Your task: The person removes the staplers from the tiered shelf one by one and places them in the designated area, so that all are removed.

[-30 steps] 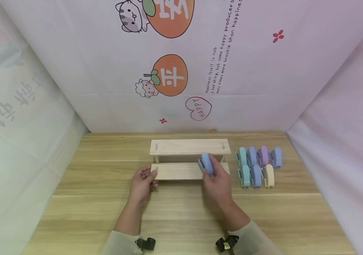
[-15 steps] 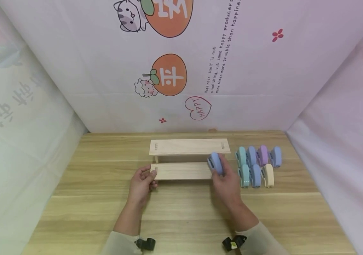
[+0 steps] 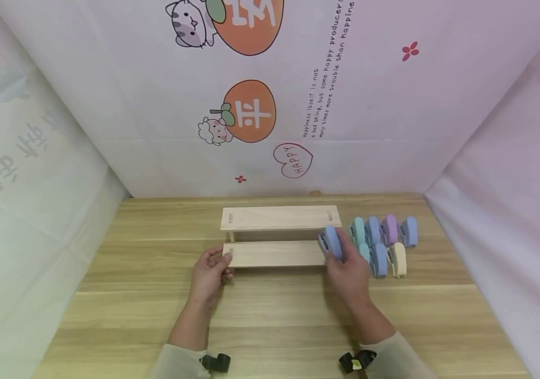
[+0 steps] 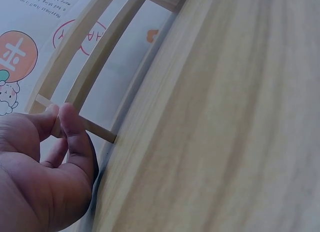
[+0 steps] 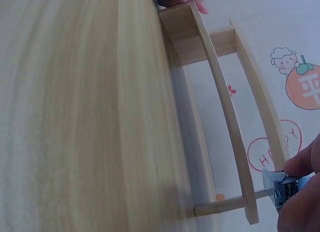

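A small two-tier wooden shelf (image 3: 275,255) stands on the table, its upper board behind and above the lower one. My left hand (image 3: 208,276) pinches the left end of the lower board between thumb and fingers, also seen with the left hand (image 4: 50,167) in the left wrist view. My right hand (image 3: 349,273) grips a blue mini stapler (image 3: 330,243) over the right end of the lower board. In the right wrist view that stapler (image 5: 285,187) is close to the shelf's right side post, between thumb and fingers.
Several more mini staplers stand in two rows right of the shelf: a purple one (image 3: 388,229), a cream one (image 3: 398,260), blue ones (image 3: 379,261) and teal ones (image 3: 357,230). A printed white cloth (image 3: 365,158) hangs behind the wooden table (image 3: 270,326).
My right hand has moved rightward along the lower board with the blue stapler, now overlapping a teal stapler in the head view. My left hand keeps its pinch on the left end.
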The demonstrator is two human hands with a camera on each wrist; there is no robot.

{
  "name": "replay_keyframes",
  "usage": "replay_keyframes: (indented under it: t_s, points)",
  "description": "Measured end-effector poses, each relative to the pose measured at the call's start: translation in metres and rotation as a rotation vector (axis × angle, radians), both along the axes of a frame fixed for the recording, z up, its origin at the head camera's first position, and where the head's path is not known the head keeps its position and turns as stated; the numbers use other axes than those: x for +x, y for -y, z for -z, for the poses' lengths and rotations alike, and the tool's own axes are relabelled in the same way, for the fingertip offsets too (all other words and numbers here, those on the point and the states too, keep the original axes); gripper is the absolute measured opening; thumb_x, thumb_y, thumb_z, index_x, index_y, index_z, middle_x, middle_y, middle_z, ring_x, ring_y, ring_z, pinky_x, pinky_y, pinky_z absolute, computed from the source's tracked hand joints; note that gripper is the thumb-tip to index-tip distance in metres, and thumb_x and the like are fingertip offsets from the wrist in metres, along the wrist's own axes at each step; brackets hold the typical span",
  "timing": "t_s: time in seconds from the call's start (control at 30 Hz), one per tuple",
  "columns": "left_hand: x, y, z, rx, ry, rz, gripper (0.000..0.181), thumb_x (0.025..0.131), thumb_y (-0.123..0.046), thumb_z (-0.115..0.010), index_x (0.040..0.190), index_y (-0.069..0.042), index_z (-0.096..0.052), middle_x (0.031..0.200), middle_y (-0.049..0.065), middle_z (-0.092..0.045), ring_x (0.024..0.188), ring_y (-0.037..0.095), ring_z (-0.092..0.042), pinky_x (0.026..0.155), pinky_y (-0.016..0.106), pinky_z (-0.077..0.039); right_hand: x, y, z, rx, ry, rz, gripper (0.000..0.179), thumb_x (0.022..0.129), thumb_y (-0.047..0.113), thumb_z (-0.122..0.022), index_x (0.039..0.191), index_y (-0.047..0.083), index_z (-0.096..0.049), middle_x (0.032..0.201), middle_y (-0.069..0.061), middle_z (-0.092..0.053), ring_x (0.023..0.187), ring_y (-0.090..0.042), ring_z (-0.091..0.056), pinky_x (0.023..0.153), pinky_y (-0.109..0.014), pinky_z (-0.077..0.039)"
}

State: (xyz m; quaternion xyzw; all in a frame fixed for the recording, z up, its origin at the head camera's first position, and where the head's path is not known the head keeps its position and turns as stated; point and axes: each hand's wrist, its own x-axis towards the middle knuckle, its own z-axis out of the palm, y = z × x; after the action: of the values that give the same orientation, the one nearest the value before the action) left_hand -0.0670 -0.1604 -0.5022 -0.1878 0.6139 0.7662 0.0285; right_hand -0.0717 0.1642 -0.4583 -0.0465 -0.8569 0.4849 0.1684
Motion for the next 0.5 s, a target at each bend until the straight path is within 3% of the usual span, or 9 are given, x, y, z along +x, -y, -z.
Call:
replay_keyframes:
  t_s: [0.17,0.5]
  points:
    - [0.001,0.0,-0.001,-0.002,-0.002,0.008,0.044,0.097,-0.016,-0.075,0.137,-0.014,-0.056,0.118,0.02,-0.066,0.081,0.02,-0.064,0.069,0.026,-0.062,0.002,-0.003,-0.001,-0.002,0.02,-0.007,0.064,0.087,-0.002,-0.074,0.147,0.01,-0.057,0.147,-0.015,-0.058,0.136,-0.037,-0.054,0.114,-0.053,-0.044]
    - [0.003,0.0,-0.002,-0.015,-0.001,0.005,0.045,0.097,-0.016,-0.074,0.138,-0.013,-0.056,0.113,0.018,-0.067,0.079,0.018,-0.063,0.069,0.027,-0.063,0.005,-0.013,0.002,-0.056,-0.057,-0.009,0.063,0.084,-0.008,-0.072,0.144,0.007,-0.06,0.139,-0.019,-0.063,0.13,-0.04,-0.058,0.11,-0.054,-0.048]
